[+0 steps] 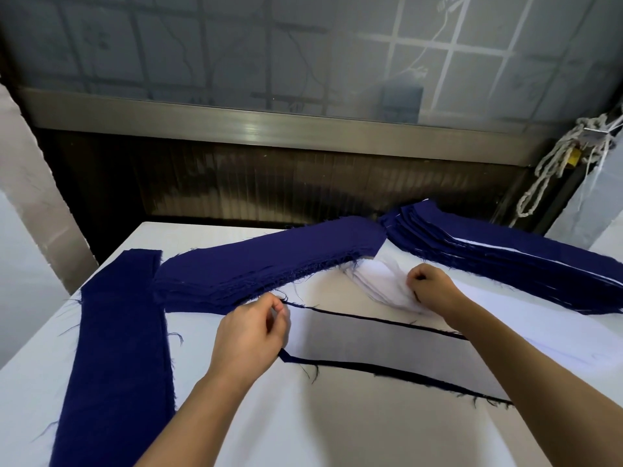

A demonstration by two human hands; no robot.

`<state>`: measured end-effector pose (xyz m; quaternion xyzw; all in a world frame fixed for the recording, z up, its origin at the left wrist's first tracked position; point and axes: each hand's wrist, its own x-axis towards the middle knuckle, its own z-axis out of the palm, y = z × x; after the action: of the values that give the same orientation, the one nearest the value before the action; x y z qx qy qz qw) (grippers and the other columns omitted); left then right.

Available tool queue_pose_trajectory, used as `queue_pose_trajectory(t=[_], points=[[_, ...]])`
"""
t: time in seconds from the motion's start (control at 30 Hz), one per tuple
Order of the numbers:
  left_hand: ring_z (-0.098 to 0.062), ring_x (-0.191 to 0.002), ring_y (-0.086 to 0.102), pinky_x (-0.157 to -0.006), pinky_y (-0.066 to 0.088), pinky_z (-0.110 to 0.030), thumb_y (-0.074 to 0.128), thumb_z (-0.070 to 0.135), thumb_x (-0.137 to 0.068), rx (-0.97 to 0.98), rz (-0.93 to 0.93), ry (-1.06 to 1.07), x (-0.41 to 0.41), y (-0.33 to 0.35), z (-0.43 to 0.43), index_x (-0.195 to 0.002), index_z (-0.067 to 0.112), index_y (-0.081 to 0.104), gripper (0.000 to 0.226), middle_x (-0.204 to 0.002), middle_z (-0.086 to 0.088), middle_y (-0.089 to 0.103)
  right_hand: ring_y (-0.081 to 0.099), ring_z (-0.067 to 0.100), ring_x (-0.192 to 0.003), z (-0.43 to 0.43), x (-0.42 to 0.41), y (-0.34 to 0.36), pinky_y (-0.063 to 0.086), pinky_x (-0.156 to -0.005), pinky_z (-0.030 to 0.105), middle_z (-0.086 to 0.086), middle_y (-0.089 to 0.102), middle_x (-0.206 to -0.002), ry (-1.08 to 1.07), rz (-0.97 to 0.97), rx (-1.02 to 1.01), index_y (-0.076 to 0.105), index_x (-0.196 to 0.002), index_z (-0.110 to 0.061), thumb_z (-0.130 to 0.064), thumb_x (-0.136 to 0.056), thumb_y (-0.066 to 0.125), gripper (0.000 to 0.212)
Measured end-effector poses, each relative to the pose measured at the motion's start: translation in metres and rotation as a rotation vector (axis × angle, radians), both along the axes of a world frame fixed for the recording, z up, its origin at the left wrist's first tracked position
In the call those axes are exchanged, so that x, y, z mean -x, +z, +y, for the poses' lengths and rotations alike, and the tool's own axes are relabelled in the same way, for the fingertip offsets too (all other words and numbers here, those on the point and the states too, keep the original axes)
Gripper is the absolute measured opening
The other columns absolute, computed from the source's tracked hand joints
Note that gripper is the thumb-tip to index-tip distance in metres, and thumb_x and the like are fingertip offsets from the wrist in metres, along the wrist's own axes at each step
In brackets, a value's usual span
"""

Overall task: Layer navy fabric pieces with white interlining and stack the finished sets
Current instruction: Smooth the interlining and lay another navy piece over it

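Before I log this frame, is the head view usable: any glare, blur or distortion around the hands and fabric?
Head view: soft, even light through the frosted window, no hard shadows on the table; sheen only on the metal sill; left hand, pinching the layered piece, and right hand, gripping the white interlining, are sharp; wide-angle bowing curves the sill and table edges.

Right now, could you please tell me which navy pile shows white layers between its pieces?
The far-right stack, beyond the right hand: white edges show between its navy layers; the middle stack and left strip look solid navy.
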<state>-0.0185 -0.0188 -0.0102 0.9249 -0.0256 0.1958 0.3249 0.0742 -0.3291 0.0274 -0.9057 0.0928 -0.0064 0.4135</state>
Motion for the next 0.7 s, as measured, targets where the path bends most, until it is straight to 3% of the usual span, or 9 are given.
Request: queue_pose_trajectory(t=[0.1,0.2,0.3,0.4,0.5,0.57,0.7], points=[[-0.005,-0.071,0.056,-0.050,0.036,-0.022,0.054,0.031,-0.094,0.050,0.008,-0.008,0.001,0.001,0.001,-0.078,0.031,0.055,0.016,-0.075,0.028,0.060,0.049,0.020,-0.074,0.005,0.003,0.011,0.042,-0.062,0.028,0.006,0.054,-0.086,0.028,-0.092,0.150,0.055,-0.082,-0.007,-0.005,-0.092,0.039,0.019],[-0.010,-0.065,0.055,-0.050,0.035,-0.022,0.052,0.040,-0.096,0.085,-0.018,-0.023,0.002,0.002,0.002,-0.074,0.031,0.055,0.024,-0.068,0.019,0.060,0.053,0.023,-0.086,0.019,0.011,0.027,0.048,-0.075,0.035,0.007,0.051,-0.097,0.057,-0.227,0.261,0.056,-0.082,-0.005,-0.007,-0.093,0.044,0.016],[-0.014,-0.062,0.054,-0.054,0.040,-0.029,0.035,0.058,-0.099,0.104,-0.028,-0.068,0.003,0.001,0.001,-0.067,0.023,0.057,0.052,-0.059,0.005,0.056,0.053,0.022,-0.091,0.046,0.030,0.041,0.047,-0.083,0.036,0.005,0.054,-0.097,0.132,-0.273,0.279,0.061,-0.078,-0.009,-0.007,-0.090,0.050,0.017],[-0.009,-0.067,0.060,-0.064,0.043,-0.024,0.019,0.060,-0.099,0.220,0.037,-0.153,0.006,0.001,-0.001,-0.071,0.028,0.069,0.066,-0.060,0.007,0.062,0.052,0.019,-0.091,0.085,0.062,0.042,0.044,-0.077,0.027,0.001,0.055,-0.097,0.292,-0.300,0.385,0.060,-0.078,-0.018,-0.012,-0.088,0.051,0.016],[-0.009,-0.064,0.061,-0.065,0.044,-0.026,0.010,0.068,-0.094,0.359,0.149,-0.200,0.004,0.000,0.000,-0.070,0.033,0.070,0.074,-0.063,0.005,0.066,0.049,0.023,-0.095,0.126,0.092,0.023,0.039,-0.086,0.037,0.004,0.056,-0.100,0.433,-0.406,0.499,0.059,-0.090,-0.012,-0.016,-0.088,0.046,0.014],[-0.008,-0.060,0.060,-0.062,0.046,-0.030,0.014,0.073,-0.091,0.320,0.193,-0.186,0.002,-0.001,0.001,-0.065,0.030,0.067,0.073,-0.060,0.005,0.065,0.047,0.023,-0.097,0.147,0.106,0.008,0.035,-0.087,0.036,0.003,0.054,-0.102,0.516,-0.426,0.522,0.055,-0.097,-0.013,-0.020,-0.089,0.043,0.016],[-0.011,-0.047,0.040,-0.052,0.039,-0.034,0.039,0.050,-0.098,0.278,0.196,-0.226,-0.002,-0.006,0.003,-0.070,0.022,0.059,0.045,-0.049,0.007,0.044,0.044,0.014,-0.101,0.154,0.109,-0.008,0.029,-0.096,0.029,-0.004,0.051,-0.108,0.561,-0.393,0.329,0.045,-0.108,-0.021,-0.025,-0.092,0.044,0.017]])
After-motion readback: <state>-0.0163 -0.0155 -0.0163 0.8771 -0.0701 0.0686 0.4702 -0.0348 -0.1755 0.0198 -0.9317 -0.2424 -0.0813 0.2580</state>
